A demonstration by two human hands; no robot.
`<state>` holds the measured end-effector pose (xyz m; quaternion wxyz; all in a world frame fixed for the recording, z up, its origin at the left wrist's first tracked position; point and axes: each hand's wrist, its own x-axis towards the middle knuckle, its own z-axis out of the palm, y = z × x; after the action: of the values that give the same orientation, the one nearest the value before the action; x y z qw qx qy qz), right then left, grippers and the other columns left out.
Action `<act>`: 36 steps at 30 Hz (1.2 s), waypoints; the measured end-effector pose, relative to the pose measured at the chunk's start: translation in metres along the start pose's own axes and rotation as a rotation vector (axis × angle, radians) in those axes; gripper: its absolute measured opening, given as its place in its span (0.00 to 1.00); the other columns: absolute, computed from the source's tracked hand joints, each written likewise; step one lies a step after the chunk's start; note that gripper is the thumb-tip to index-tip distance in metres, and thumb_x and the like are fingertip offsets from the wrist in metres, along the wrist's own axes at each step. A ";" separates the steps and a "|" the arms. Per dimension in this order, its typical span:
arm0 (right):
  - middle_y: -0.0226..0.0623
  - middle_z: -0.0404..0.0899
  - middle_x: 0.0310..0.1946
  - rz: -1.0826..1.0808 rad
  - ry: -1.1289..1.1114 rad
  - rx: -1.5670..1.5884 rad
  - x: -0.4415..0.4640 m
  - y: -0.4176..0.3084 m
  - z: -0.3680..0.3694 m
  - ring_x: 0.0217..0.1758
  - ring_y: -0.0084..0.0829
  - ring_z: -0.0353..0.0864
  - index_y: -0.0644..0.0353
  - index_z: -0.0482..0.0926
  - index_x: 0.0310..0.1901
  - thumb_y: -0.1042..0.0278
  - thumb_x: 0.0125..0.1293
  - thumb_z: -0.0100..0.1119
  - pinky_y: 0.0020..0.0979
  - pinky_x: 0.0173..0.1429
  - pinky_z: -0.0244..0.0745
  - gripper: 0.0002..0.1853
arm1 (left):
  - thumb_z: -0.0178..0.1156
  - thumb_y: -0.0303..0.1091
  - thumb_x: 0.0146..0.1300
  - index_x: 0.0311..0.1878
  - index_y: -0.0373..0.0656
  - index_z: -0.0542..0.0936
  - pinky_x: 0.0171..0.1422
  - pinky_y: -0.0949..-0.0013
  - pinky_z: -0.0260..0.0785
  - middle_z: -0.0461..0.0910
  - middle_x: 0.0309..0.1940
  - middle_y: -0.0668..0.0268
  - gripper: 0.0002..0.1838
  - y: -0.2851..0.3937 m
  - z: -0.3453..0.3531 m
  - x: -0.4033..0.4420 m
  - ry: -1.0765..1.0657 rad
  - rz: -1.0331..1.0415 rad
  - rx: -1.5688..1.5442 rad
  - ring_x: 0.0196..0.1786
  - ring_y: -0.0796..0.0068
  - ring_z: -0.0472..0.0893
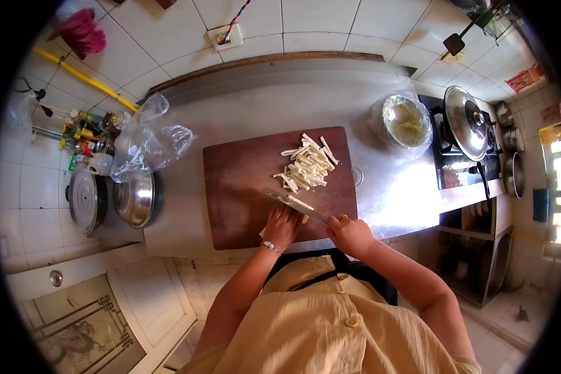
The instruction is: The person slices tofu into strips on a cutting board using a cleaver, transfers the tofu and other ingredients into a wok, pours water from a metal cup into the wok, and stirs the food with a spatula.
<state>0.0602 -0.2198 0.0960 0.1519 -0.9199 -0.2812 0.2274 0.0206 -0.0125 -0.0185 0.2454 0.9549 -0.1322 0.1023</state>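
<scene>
A brown cutting board lies on the metal counter, with a loose pile of pale, white vegetable strips on its upper right part. My right hand grips the handle of a kitchen knife, whose blade points up and left across the board. One pale strip lies along the far side of the blade. Close beside the blade, my left hand has its fingers bent and pressed down on a pale vegetable piece, mostly hidden under them.
At the right, a plastic-covered bowl stands near a stove with a lidded pan. A clear plastic bag, a metal basin, a lidded pot and several bottles crowd the left end. A tiled wall runs behind the counter.
</scene>
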 end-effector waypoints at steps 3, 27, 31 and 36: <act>0.47 0.81 0.26 0.022 -0.023 -0.014 0.002 -0.003 -0.005 0.28 0.49 0.82 0.61 0.71 0.37 0.61 0.66 0.47 0.47 0.32 0.77 0.10 | 0.61 0.37 0.58 0.46 0.42 0.79 0.56 0.53 0.63 0.78 0.46 0.59 0.14 -0.001 0.000 0.001 -0.023 0.009 0.002 0.51 0.56 0.73; 0.50 0.81 0.34 0.094 -0.387 0.040 0.061 -0.011 -0.004 0.37 0.49 0.83 0.64 0.71 0.42 0.68 0.64 0.47 0.44 0.39 0.79 0.09 | 0.59 0.41 0.59 0.44 0.46 0.79 0.47 0.55 0.64 0.77 0.43 0.63 0.13 -0.020 0.002 0.005 -0.108 0.080 -0.065 0.47 0.60 0.73; 0.49 0.81 0.31 0.021 -0.329 -0.029 0.067 -0.002 0.006 0.33 0.48 0.83 0.63 0.71 0.40 0.65 0.63 0.49 0.44 0.35 0.79 0.10 | 0.61 0.41 0.58 0.41 0.46 0.80 0.47 0.54 0.64 0.76 0.40 0.63 0.12 -0.024 0.009 -0.002 -0.123 0.109 -0.020 0.47 0.60 0.73; 0.49 0.81 0.30 -0.008 -0.189 -0.010 0.072 -0.002 0.013 0.31 0.48 0.83 0.61 0.71 0.40 0.62 0.63 0.51 0.43 0.34 0.78 0.11 | 0.60 0.41 0.58 0.42 0.45 0.80 0.46 0.55 0.65 0.76 0.41 0.64 0.13 -0.022 0.006 -0.001 -0.121 0.087 -0.008 0.48 0.61 0.73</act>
<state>0.1058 -0.1741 0.0619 0.1211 -0.8938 -0.2993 0.3113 0.0271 0.0033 -0.0336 0.2360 0.9517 -0.1888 0.0547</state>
